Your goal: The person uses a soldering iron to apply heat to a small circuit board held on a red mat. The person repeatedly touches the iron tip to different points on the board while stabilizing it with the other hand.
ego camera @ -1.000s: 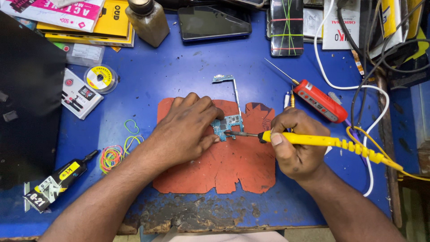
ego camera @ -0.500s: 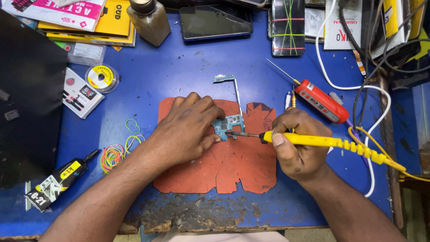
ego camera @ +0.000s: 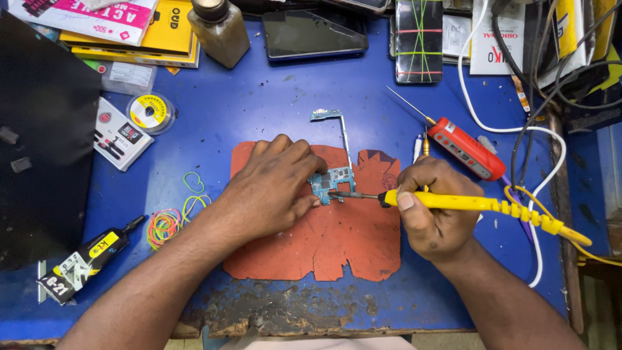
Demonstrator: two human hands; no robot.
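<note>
1. Head view, item: circuit board [ego camera: 332, 182], small, blue-green, with a thin metal frame strip reaching toward the far side. It lay on the orange work mat [ego camera: 337, 246] at the middle of the blue desk [ego camera: 272, 110].
2. Head view, left hand [ego camera: 269, 191]: rested palm-down on the mat, fingers [ego camera: 304, 159] curled and pressed onto the left edge of the board, pinning it flat; nothing was lifted.
3. Head view, right hand [ego camera: 431, 210]: closed firmly round the yellow handle of the soldering iron [ego camera: 453, 202], thumb on top, the dark tip touching the near right part of the board.
4. Handling, judged: the board looked very light, thin and stiff, yet fragile; its narrow strip would likely bend or snap if used as a handle. Best held by the bare edges, away from the small parts and the hot tip.
5. Handling, judged: the iron looked light and rigid; its cord trailed to the right and could drag on the grip.
6. Head view, surroundings: red tool [ego camera: 463, 149] just far-right of the right hand; coloured rubber bands [ego camera: 165, 223] to the left; black glue tube [ego camera: 84, 259] at near left; solder reel [ego camera: 149, 110] at far left; dark phone [ego camera: 314, 34] on the far side.
</note>
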